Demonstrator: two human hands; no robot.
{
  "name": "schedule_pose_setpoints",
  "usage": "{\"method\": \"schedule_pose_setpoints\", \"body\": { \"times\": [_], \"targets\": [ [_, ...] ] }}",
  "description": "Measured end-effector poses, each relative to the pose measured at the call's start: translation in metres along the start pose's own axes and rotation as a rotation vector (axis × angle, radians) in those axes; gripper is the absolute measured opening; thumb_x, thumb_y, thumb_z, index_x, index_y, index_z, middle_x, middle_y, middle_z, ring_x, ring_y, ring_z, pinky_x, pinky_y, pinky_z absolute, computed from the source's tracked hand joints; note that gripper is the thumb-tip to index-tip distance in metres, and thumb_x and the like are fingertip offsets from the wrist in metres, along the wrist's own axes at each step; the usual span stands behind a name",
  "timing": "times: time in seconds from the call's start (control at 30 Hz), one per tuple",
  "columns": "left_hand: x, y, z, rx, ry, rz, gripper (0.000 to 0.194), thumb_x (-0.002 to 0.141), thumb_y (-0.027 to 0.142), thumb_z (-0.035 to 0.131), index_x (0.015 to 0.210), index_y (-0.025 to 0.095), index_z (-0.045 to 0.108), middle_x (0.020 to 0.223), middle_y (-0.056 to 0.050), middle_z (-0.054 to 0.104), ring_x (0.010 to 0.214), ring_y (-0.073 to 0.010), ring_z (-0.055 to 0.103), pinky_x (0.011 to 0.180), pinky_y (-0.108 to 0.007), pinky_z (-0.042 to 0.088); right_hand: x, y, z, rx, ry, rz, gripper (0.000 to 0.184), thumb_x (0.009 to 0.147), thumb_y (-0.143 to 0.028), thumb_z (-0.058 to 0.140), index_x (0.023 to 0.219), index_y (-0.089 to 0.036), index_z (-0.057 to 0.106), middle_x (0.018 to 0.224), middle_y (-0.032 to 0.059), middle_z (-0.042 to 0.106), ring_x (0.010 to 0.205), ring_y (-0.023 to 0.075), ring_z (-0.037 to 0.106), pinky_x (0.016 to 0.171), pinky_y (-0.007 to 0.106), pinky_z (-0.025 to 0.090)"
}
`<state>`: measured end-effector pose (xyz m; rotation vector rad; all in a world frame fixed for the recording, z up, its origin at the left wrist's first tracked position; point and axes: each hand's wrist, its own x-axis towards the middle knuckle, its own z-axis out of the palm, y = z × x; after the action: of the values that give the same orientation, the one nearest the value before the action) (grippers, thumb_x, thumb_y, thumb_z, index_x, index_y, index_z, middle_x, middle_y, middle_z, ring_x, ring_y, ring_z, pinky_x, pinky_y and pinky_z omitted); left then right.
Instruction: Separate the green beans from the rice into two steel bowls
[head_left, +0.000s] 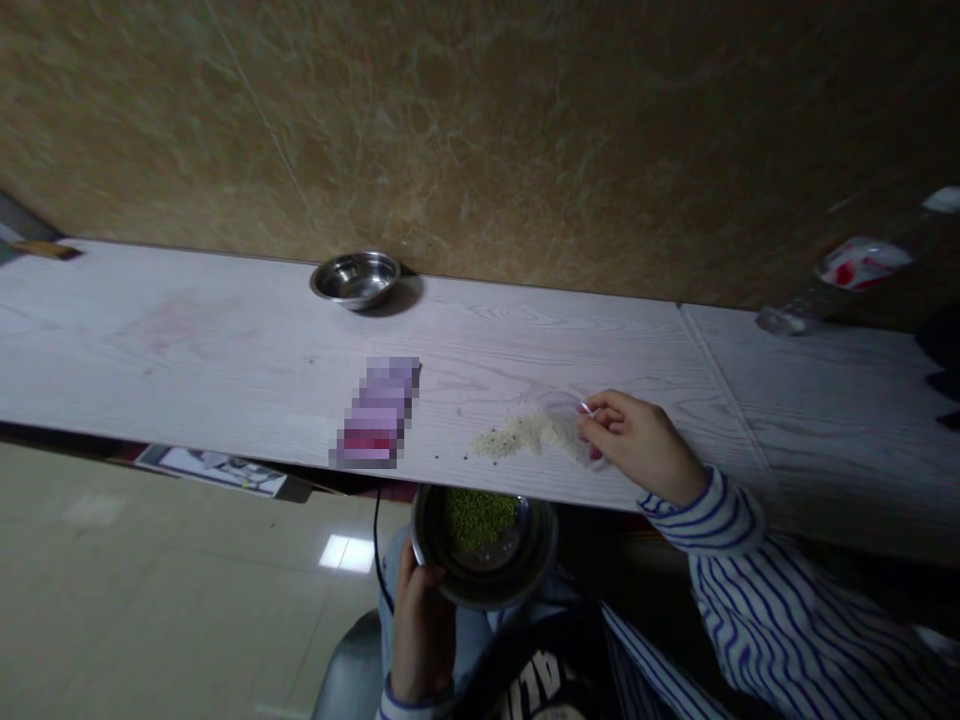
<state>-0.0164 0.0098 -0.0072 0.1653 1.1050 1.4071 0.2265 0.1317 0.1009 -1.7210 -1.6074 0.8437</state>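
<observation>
My left hand [424, 625] grips the rim of a metal bowl [544, 545], thumb over the edge, below the table's front edge and above my lap. Green beans [480, 518], which look like mung beans, lie in the bowl. Over the tabletop, my right hand [637, 440] has its fingers closed on a clear plastic container [574, 402], lying low at a pile of white rice [525, 432]. Whether it is a cup or a bag I cannot tell. A few dark grains are mixed into the rice and scattered near the edge.
A second metal bowl [356, 280] stands near the wall. A blurred-out purple flat object [379, 410] lies left of the rice. At the right, a clear plastic bottle [862, 265] with a red and white label stands on the white wooden table [225, 330]. A dark cable [377, 550] hangs down.
</observation>
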Motion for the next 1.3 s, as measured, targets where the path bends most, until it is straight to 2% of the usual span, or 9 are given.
{"method": "schedule_pose_setpoints", "body": {
  "times": [0.1, 0.2, 0.5, 0.7, 0.9, 1.07, 1.3],
  "targets": [
    [0.000, -0.001, 0.001, -0.003, 0.005, -0.009, 0.051, 0.069, 0.024, 0.066, 0.120, 0.027, 0.065, 0.118, -0.005, 0.068, 0.118, -0.0291, 0.057, 0.098, -0.041, 0.046, -0.022, 0.009, 0.004, -0.006, 0.009, 0.007, 0.013, 0.083, -0.033, 0.059, 0.089, -0.022, 0.062, 0.058, -0.0003, 0.062, 0.048, 0.0158, 0.063, 0.043, 0.024, 0.047],
    [-0.002, -0.001, 0.002, 0.005, 0.012, -0.018, 0.051, 0.069, 0.024, 0.067, 0.120, 0.027, 0.065, 0.115, -0.004, 0.069, 0.118, -0.0293, 0.057, 0.099, -0.042, 0.045, -0.032, 0.013, 0.006, -0.055, 0.009, -0.009, 0.012, 0.084, -0.032, 0.057, 0.087, -0.023, 0.063, 0.056, -0.0008, 0.060, 0.047, 0.0164, 0.062, 0.045, 0.026, 0.048],
    [-0.002, -0.003, 0.004, 0.008, 0.011, -0.013, 0.053, 0.070, 0.024, 0.067, 0.123, 0.027, 0.063, 0.119, -0.005, 0.068, 0.116, -0.0291, 0.059, 0.104, -0.047, 0.042, -0.028, 0.037, -0.014, 0.006, 0.083, 0.046, 0.017, 0.083, -0.037, 0.061, 0.090, -0.022, 0.063, 0.062, 0.0020, 0.065, 0.051, 0.0187, 0.065, 0.049, 0.028, 0.052],
    [-0.004, -0.004, 0.007, 0.034, 0.040, -0.014, 0.053, 0.070, 0.026, 0.068, 0.123, 0.026, 0.063, 0.120, -0.006, 0.068, 0.119, -0.0319, 0.058, 0.107, -0.052, 0.040, -0.026, 0.026, 0.000, 0.033, 0.012, 0.053, 0.013, 0.081, -0.034, 0.061, 0.087, -0.023, 0.064, 0.059, 0.0007, 0.064, 0.049, 0.0174, 0.063, 0.046, 0.027, 0.050],
    [-0.004, -0.004, 0.007, 0.030, 0.023, -0.018, 0.058, 0.070, 0.025, 0.065, 0.128, 0.027, 0.060, 0.121, -0.005, 0.068, 0.120, -0.0316, 0.057, 0.109, -0.051, 0.037, -0.027, 0.016, 0.010, 0.132, -0.069, 0.059, 0.014, 0.080, -0.032, 0.059, 0.087, -0.020, 0.063, 0.060, -0.0003, 0.061, 0.049, 0.0159, 0.061, 0.046, 0.026, 0.051],
    [-0.004, -0.004, 0.007, 0.040, 0.031, -0.014, 0.059, 0.071, 0.024, 0.063, 0.129, 0.026, 0.059, 0.123, -0.007, 0.067, 0.120, -0.0323, 0.057, 0.106, -0.051, 0.040, -0.029, 0.015, 0.007, 0.177, -0.059, 0.099, 0.016, 0.078, -0.033, 0.060, 0.087, -0.020, 0.063, 0.060, -0.0003, 0.061, 0.048, 0.0154, 0.061, 0.044, 0.026, 0.051],
    [-0.006, -0.003, 0.007, 0.023, 0.016, -0.013, 0.054, 0.070, 0.023, 0.064, 0.123, 0.027, 0.064, 0.120, -0.006, 0.069, 0.122, -0.0316, 0.056, 0.103, -0.047, 0.044, -0.027, 0.013, 0.019, 0.103, -0.060, 0.004, 0.019, 0.083, -0.034, 0.058, 0.091, -0.018, 0.067, 0.065, 0.0029, 0.065, 0.055, 0.0167, 0.064, 0.051, 0.027, 0.052]
  ]
}}
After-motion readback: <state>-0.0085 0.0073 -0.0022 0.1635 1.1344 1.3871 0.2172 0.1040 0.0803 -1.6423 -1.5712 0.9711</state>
